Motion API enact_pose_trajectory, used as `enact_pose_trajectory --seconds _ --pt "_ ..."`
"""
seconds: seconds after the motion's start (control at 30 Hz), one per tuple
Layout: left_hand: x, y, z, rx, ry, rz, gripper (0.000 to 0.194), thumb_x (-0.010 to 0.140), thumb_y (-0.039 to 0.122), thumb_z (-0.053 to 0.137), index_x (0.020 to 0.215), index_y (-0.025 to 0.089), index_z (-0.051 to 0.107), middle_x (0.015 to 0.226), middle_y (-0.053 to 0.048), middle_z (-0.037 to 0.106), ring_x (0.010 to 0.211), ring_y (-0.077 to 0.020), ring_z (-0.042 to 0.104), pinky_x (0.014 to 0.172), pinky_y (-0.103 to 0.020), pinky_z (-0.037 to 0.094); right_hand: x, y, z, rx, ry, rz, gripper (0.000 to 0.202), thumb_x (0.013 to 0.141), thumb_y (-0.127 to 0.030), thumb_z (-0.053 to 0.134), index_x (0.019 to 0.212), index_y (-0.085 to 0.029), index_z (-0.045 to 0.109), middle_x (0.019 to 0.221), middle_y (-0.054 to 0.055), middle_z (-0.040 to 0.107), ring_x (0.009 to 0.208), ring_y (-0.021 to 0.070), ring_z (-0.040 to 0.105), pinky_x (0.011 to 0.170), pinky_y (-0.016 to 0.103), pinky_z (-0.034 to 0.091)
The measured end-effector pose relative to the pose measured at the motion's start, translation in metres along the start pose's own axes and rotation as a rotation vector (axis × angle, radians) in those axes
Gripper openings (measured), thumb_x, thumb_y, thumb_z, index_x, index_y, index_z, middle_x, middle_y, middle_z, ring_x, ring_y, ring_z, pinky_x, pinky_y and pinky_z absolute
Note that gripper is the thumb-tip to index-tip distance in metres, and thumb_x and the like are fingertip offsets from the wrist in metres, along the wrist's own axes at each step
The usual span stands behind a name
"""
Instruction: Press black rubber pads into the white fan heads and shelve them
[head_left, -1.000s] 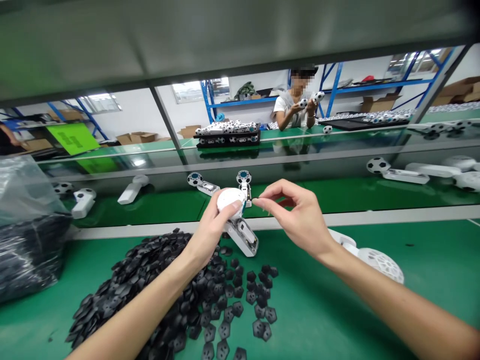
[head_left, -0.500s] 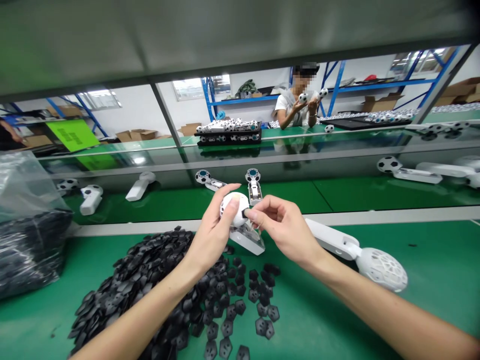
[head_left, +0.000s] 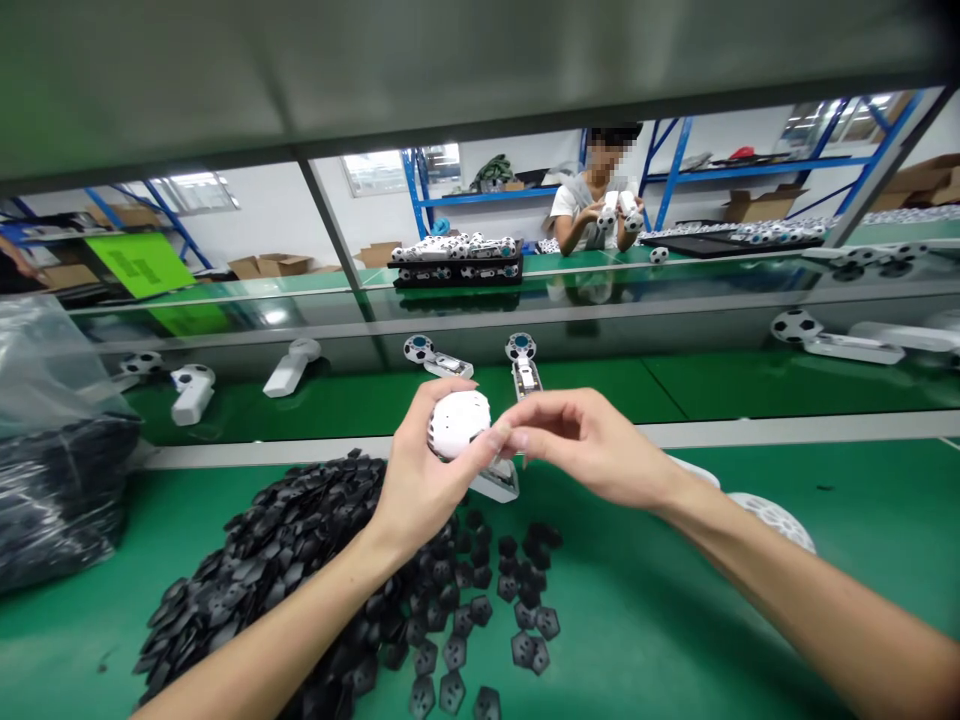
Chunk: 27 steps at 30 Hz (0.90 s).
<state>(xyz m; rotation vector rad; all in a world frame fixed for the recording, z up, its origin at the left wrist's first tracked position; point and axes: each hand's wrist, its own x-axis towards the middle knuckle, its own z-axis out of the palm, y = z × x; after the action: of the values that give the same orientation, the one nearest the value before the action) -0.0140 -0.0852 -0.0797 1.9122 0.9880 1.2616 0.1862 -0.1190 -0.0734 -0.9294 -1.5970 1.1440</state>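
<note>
A white device with a round, ball-like head (head_left: 459,424) is held in my left hand (head_left: 424,470), its rectangular body hanging below the fingers. My right hand (head_left: 592,448) pinches at the right edge of the head, where the two thumbs meet; whatever is between its fingertips is too small or hidden to name. Below and left of the hands lies a large heap of black pentagonal pieces (head_left: 300,550). Several loose black pieces (head_left: 525,600) are spread to its right. Partly behind my right forearm rests a white part with a perforated round head (head_left: 776,518).
Beyond the table's pale rail, white football-patterned devices (head_left: 448,362) lie on a green belt (head_left: 600,390). A clear bag of black pieces (head_left: 60,490) stands at left. Across the line, a person (head_left: 581,205) holds white devices near stacked black trays (head_left: 457,270).
The held device has turned and shifted slightly left, and my left thumb has moved down to its right edge. The devices on the left and middle of the belt appear further right.
</note>
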Motion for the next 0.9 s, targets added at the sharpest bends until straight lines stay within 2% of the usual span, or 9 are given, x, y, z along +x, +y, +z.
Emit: enact_pose_trajectory --seconds 0.07,0.13,0.23,0.33,0.43,0.53,0.63,0.73,0.9 --pt "-0.002 0.004 0.002 0.002 -0.002 0.008 0.036 0.088 0.043 0.082 0.114 0.026 0.063 0.098 -0.001 0.065 0.073 -0.0160 0.060 0.062 -0.026 0.048 0.000 0.000 -0.005 -0.037 0.039 -0.064 0.027 0.091 -0.032 0.076 0.116 -0.022 0.075 0.125 0.008 0.076 0.119 0.0251 0.071 0.099 0.038 0.060" --pt "-0.005 0.007 0.004 -0.016 -0.017 0.029 0.034 0.089 0.040 0.082 0.113 0.026 0.064 0.101 -0.001 0.066 0.076 -0.0159 0.061 0.064 -0.026 0.049 0.000 0.003 -0.004 -0.021 0.014 -0.089 0.060 0.086 -0.032 0.084 0.142 -0.029 0.063 0.157 0.007 0.059 0.145 0.0268 0.056 0.115 0.041 0.053" --pt "-0.008 0.009 0.008 -0.057 -0.050 0.063 0.031 0.090 0.039 0.082 0.113 0.026 0.065 0.107 -0.002 0.068 0.083 -0.0177 0.065 0.071 -0.027 0.052 0.000 0.007 0.004 0.051 -0.144 -0.019 0.091 0.082 -0.033 0.091 0.161 -0.036 0.046 0.169 0.005 0.046 0.152 0.0262 0.049 0.123 0.042 0.046" --pt "-0.008 0.010 0.009 -0.038 -0.054 0.074 0.029 0.090 0.037 0.080 0.111 0.025 0.065 0.107 -0.003 0.069 0.086 -0.0193 0.065 0.074 -0.029 0.053 0.002 0.006 0.007 0.090 -0.206 -0.022 0.083 0.083 -0.035 0.090 0.156 -0.034 0.053 0.160 0.006 0.056 0.142 0.0256 0.059 0.120 0.041 0.049" --pt "-0.005 0.007 0.007 0.003 -0.027 0.099 0.030 0.089 0.038 0.081 0.111 0.024 0.065 0.107 -0.002 0.068 0.087 -0.0185 0.064 0.073 -0.027 0.051 0.003 0.000 -0.002 -0.002 -0.113 -0.021 0.067 0.086 -0.040 0.087 0.148 -0.030 0.063 0.154 0.007 0.063 0.136 0.0266 0.064 0.111 0.039 0.055" --pt "0.000 0.002 0.004 0.028 0.023 0.059 0.036 0.087 0.039 0.083 0.114 0.024 0.065 0.104 -0.002 0.067 0.082 -0.0168 0.062 0.068 -0.025 0.049 0.000 -0.006 -0.017 -0.332 -0.038 0.094 0.031 0.096 -0.044 0.075 0.118 -0.023 0.080 0.119 0.007 0.080 0.103 0.0247 0.076 0.083 0.032 0.059" --pt "0.005 -0.001 0.001 0.047 0.066 -0.009 0.041 0.085 0.044 0.085 0.115 0.023 0.065 0.096 -0.001 0.066 0.074 -0.0163 0.059 0.063 -0.025 0.047 -0.006 -0.007 -0.027 -0.766 -0.183 0.236 0.012 0.094 -0.028 0.075 0.086 -0.023 0.084 0.081 0.003 0.081 0.072 0.0212 0.071 0.063 0.031 0.046" --pt "0.008 -0.001 0.000 0.071 0.084 -0.015 0.043 0.083 0.046 0.086 0.114 0.023 0.066 0.094 -0.001 0.065 0.073 -0.0169 0.059 0.061 -0.025 0.046 -0.011 0.000 -0.025 -0.915 -0.295 0.295 0.013 0.084 -0.013 0.080 0.083 -0.025 0.084 0.076 0.001 0.080 0.064 0.0192 0.068 0.059 0.030 0.041" --pt "0.013 0.003 -0.002 0.131 0.067 -0.047 0.045 0.081 0.047 0.088 0.113 0.024 0.066 0.096 -0.002 0.065 0.076 -0.0174 0.059 0.061 -0.024 0.046 -0.013 0.013 -0.009 -0.981 -0.390 0.241 0.009 0.084 -0.024 0.087 0.092 -0.025 0.085 0.086 0.003 0.081 0.077 0.0225 0.072 0.060 0.029 0.039"
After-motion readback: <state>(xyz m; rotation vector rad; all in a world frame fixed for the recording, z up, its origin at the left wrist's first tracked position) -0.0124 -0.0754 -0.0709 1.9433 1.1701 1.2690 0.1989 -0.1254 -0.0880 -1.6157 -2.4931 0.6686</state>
